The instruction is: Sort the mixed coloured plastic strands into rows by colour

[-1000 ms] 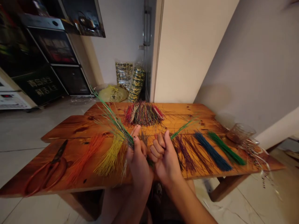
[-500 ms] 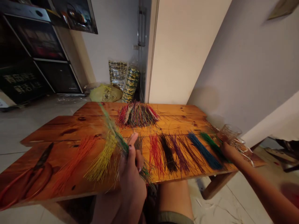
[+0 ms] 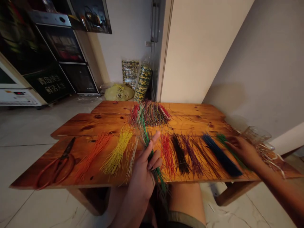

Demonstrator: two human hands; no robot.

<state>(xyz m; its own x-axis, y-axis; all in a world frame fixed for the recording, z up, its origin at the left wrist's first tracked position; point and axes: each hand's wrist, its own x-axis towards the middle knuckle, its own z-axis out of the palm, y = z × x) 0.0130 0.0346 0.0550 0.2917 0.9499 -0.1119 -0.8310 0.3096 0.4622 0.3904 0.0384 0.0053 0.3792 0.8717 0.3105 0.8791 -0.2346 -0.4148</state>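
Observation:
My left hand point(image 3: 148, 164) is closed around a bundle of thin green and greyish strands point(image 3: 144, 126), which stands up above the fist and trails below it; the index finger points out. My right hand point(image 3: 241, 150) rests over the pile of green strands point(image 3: 220, 137) at the table's right, its fingers slightly apart and partly hiding the pile. Whether it touches single strands is hard to see. Between the hands lie piles of red point(image 3: 167, 155), black point(image 3: 180, 155), purple point(image 3: 193, 155), brown point(image 3: 205, 152) and blue strands point(image 3: 222, 155).
Left of my left hand are pale point(image 3: 133, 155), yellow point(image 3: 117, 152) and orange strands point(image 3: 95, 155), then red-handled scissors point(image 3: 57, 167). A mixed-colour heap point(image 3: 152, 114) lies at the back of the wooden table point(image 3: 194, 118). A glass jar point(image 3: 256, 134) and white strips point(image 3: 270, 156) are far right.
The view has swung left, so the scene sits further right. My left hand's bundle has become more upright. The right hand's fingers have come over the green pile.

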